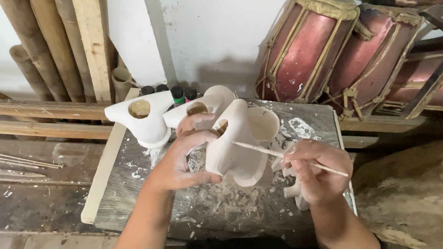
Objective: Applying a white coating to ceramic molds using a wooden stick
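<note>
The pale, unpainted carved wooden piece with round hollows (235,144) stood tilted on the dusty grey work board (206,212), and everything else sat in relation to it. The left hand (180,160) lay against its left flank, fingers wrapped closed around the body, thumb low near the base. The right hand (314,170) was just to its right, pinched shut on a thin pale wooden stick (285,158). The stick's long axis ran from that hand up and leftward, its tip touching or nearly touching the piece's right face below the open cup-like hollow. Behind the piece stood a second white carved piece (144,119) and small dark bottles (177,94); well to the right rear leaned red rope-laced drums (308,42). Pale shavings (226,196) lay at its foot.
</note>
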